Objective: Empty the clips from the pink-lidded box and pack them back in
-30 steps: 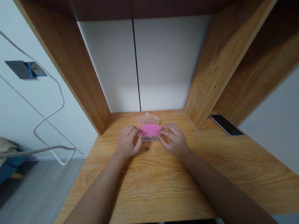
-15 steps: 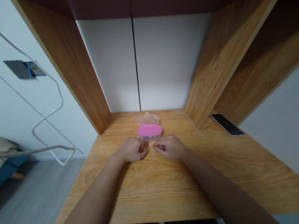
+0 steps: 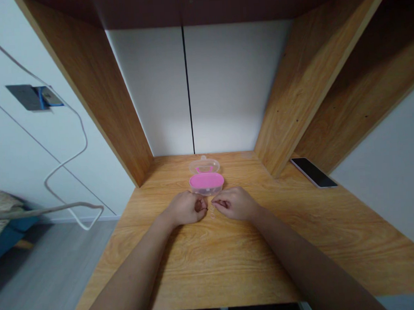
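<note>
My left hand [image 3: 189,207] rests on the wooden tabletop with thumb and forefinger curled together. A small dark speck shows at their tips, where a gold-coloured ring sat half a second ago; the ring itself is mostly hidden. Facing it, my right hand [image 3: 236,203] is closed in a pinch at the upper end of a row of tiny pale, see-through loops [image 3: 212,214]. What those fingertips hold is too small to make out. Just behind both hands stands a clear oval box [image 3: 207,191] with a pink inner lid [image 3: 206,180]. Its clear outer lid [image 3: 212,163] lies folded back.
A phone [image 3: 313,172] lies at the right on the desk [image 3: 214,267]. Wooden side panels [image 3: 109,114] and a white back wall [image 3: 220,88] enclose the far end. At the left hangs a white cable [image 3: 82,130] beside a wall socket [image 3: 51,95].
The fingertips of my left hand have closed, and the gold-coloured ring between them is now nearly out of sight. My right hand keeps its pinch almost in place. Box and phone have not moved.
</note>
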`<state>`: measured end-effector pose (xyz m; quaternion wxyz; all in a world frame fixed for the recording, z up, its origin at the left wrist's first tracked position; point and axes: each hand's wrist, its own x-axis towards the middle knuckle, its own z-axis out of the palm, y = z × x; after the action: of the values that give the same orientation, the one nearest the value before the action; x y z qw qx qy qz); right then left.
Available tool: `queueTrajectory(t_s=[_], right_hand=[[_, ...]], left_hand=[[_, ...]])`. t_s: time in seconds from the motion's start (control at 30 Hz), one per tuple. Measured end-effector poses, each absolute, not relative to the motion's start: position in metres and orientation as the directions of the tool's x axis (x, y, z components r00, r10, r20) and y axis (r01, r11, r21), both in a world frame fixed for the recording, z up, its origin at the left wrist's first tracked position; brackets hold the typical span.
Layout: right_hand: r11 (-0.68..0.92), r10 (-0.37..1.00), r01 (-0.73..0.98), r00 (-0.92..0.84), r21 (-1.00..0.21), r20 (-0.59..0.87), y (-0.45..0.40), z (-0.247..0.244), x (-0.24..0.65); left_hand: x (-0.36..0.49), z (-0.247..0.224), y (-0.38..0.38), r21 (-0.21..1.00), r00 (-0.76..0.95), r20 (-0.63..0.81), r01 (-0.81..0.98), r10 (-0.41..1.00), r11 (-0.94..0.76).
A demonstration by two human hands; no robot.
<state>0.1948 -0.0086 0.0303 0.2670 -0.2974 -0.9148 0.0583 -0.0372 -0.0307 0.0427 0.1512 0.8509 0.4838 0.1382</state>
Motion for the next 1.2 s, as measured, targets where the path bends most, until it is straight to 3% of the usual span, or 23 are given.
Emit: queueTrajectory(t_s=[0.27, 0.83, 1.2], right_hand=[[0.814, 0.578, 0.515, -0.681, -0.267, 0.45, -0.009, 0.032, 0.194], [0.773, 0.632, 0.522, -0.686, -0.361, 0.36, -0.013, 0.037, 0.194], [0.753, 0.654, 0.513, -0.653, -0.412, 0.382, -0.014, 0.036, 0.194]], left_hand=[[-0.038, 0.046, -0.032, 0.37, 0.522, 0.116, 0.767, 0.845, -0.524], [-0.03, 0.034, -0.033, 0.362, 0.506, 0.33, 0.712, 0.797, -0.602], [-0.03, 0.036, -0.034, 0.329, 0.515, 0.365, 0.708, 0.775, -0.625]])
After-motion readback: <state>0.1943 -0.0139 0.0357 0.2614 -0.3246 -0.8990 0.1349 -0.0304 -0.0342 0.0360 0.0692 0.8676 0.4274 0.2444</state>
